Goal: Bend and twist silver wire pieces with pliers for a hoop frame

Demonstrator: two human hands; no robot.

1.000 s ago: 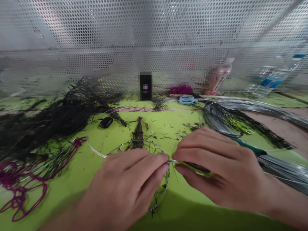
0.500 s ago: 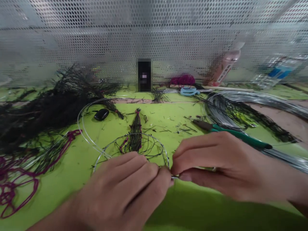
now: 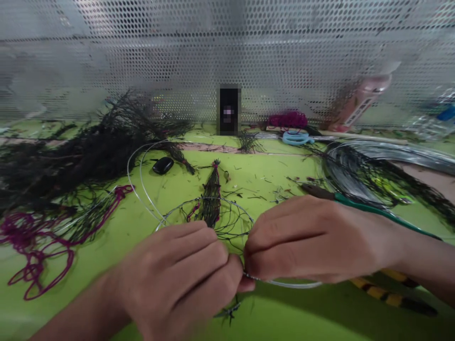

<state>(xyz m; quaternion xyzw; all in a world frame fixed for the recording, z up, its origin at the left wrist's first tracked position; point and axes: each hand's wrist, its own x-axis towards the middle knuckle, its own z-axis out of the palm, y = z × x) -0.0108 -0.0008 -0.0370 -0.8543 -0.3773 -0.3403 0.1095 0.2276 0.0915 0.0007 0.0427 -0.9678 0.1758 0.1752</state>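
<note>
A wire ring (image 3: pixel 245 208) with dark netting lies in front of me, and its near edge runs into my fingers. My left hand (image 3: pixel 185 270) is closed on this ring, its knuckles up. Right beside it, my right hand (image 3: pixel 302 241) pinches the ring's wire close to the left thumb; the fingertips are partly hidden. A clear wire strand (image 3: pixel 295 284) sticks out below the right hand. Inside the ring lies a dark bundle of netting (image 3: pixel 211 199) tied with purple thread. A dark knotted bit (image 3: pixel 227 311) shows under the left hand.
Green-handled pliers (image 3: pixel 377 210) lie beyond my right hand, and a tool with yellow-and-black handles (image 3: pixel 380 291) lies under my right forearm. Coiled wire (image 3: pixel 348 170) is at right, dark netting (image 3: pixel 78 161) and purple cord (image 3: pixel 39 255) at left. Light-blue scissors (image 3: pixel 296 138) and bottles stand farther back.
My view has shifted slightly left. The right hand has moved in closer to the left, its fingers more folded over the wire. A clear strand and the yellow-and-black handles now show below it.
</note>
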